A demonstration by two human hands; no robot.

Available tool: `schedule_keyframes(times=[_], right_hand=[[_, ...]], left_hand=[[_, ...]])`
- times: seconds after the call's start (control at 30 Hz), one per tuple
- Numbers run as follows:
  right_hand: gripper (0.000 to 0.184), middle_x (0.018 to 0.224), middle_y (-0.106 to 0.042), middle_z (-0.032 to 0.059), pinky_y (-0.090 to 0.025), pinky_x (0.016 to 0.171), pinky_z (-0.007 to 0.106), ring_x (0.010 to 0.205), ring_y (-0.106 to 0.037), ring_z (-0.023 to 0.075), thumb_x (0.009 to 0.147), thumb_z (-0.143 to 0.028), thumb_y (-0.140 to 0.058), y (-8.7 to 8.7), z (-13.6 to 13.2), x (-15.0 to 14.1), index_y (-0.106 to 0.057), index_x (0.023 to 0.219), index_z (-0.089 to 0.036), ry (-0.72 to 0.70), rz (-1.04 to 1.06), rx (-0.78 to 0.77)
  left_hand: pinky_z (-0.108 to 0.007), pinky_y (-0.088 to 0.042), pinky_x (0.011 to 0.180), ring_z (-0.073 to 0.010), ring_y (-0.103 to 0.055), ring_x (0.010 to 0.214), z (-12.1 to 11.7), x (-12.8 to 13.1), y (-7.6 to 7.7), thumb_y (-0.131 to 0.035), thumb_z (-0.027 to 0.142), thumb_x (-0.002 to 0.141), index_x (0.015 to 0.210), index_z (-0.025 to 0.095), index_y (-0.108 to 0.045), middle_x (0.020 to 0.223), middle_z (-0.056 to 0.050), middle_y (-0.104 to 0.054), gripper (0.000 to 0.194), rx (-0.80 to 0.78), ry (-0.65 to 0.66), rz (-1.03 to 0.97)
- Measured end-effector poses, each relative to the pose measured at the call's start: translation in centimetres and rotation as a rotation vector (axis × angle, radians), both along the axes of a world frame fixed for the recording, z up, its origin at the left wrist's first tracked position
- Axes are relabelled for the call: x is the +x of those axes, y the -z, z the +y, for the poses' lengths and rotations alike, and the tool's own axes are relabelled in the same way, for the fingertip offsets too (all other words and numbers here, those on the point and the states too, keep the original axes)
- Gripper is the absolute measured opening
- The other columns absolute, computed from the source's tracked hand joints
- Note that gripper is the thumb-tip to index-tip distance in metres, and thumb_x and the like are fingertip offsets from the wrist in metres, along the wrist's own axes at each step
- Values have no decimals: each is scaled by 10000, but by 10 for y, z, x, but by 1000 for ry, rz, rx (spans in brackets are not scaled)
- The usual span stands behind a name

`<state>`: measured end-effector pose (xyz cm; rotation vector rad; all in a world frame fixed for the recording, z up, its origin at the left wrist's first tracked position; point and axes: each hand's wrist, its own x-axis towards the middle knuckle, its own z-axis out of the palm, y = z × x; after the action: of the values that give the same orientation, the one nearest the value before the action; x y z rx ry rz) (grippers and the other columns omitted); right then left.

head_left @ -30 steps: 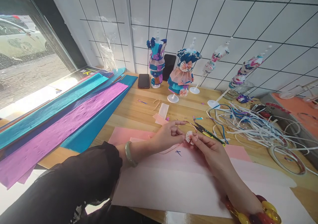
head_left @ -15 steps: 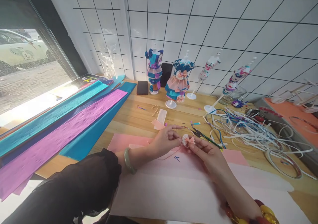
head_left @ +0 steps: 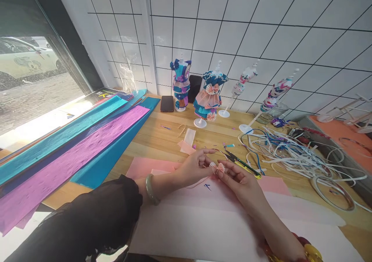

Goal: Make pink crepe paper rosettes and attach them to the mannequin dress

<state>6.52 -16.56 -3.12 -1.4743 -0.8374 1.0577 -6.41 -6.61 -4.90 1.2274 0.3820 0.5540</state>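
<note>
Between my two hands is a small pleated pink paper bow (head_left: pixel 217 168), held a little above the pink paper sheets (head_left: pixel 186 215). The thumb and fingers of my left hand (head_left: pixel 197 165) pinch its left side. My right hand (head_left: pixel 238 178) grips its right side between thumb and forefinger. Just behind the fingers lie the dark-tipped pliers (head_left: pixel 242 165) and a thin pale strip. A small dark blue scrap (head_left: pixel 207 186) rests on the paper below the bow.
Small dress forms in paper outfits (head_left: pixel 207 99) stand along the tiled wall. Tangled strips (head_left: pixel 286 149) pile at the right. Long teal and purple paper sheets (head_left: pixel 95 145) lie at the left, and a phone (head_left: pixel 167 104) sits at the back. Paper scraps (head_left: pixel 190 137) lie mid-table.
The bow has turned between my fingers, its left fan now partly covered by my left fingertips. Both hands stay in nearly the same place.
</note>
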Motion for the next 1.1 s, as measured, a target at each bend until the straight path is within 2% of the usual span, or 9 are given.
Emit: schedule_keyframes(times=[0.1,0.3,0.43,0.53,0.7,0.83,0.97,1.1], right_hand=[[411,883,-700,55,-496,781,306,779,-643,167,680,-391,-701,1,-1,3,-616,1026,-184,32,71,4],[426,822,-687,59,-500,792,355,750,-636,179,695,-410,-680,4,1,5,-611,1030,-155,93,205,19],[462,849,-695,65,-504,792,329,792,-636,185,619,-364,-744,5,3,1,-621,1007,-145,113,111,21],[462,831,-699,51,-515,752,279,773,-639,171,613,-368,-746,9,4,0,-623,1002,-153,105,61,19],[467,847,-712,46,-517,743,234,834,-646,184,595,-391,-747,14,7,3,-634,992,-171,172,49,42],[483,887,-714,56,-525,752,253,847,-655,199,580,-390,-759,17,7,8,-627,995,-179,197,109,49],[476,877,-714,54,-523,755,249,837,-657,193,595,-395,-751,20,6,10,-624,1000,-178,213,124,84],[475,860,-714,41,-531,735,259,829,-658,204,570,-421,-755,18,6,5,-639,967,-187,240,112,73]], left_hand=[[-262,-453,667,-125,-579,702,2,-1,1,-693,299,680,1187,144,-459,749,-30,-598,579,-13,-26,-3],[-248,-437,629,-118,-568,673,5,-3,1,-702,314,669,1192,150,-449,740,-28,-604,603,-35,-19,25],[-261,-442,657,-129,-586,684,1,0,5,-715,315,656,1218,135,-428,706,-27,-602,656,-11,8,-10],[-274,-448,674,-140,-600,699,0,1,6,-704,332,666,1226,129,-425,721,-34,-608,657,28,-2,2],[-278,-459,692,-143,-611,722,4,-1,-1,-717,337,644,1196,153,-444,767,-39,-631,643,-15,34,3],[-270,-458,658,-115,-588,634,12,-1,-10,-712,375,637,1172,135,-443,716,-18,-626,645,-4,-6,55],[-284,-464,632,-132,-597,635,25,5,-15,-666,436,666,1130,127,-469,747,-49,-645,592,34,-12,92],[-248,-440,563,-136,-604,612,54,17,-25,-660,390,671,1048,121,-493,738,-63,-644,493,-49,-156,61]])
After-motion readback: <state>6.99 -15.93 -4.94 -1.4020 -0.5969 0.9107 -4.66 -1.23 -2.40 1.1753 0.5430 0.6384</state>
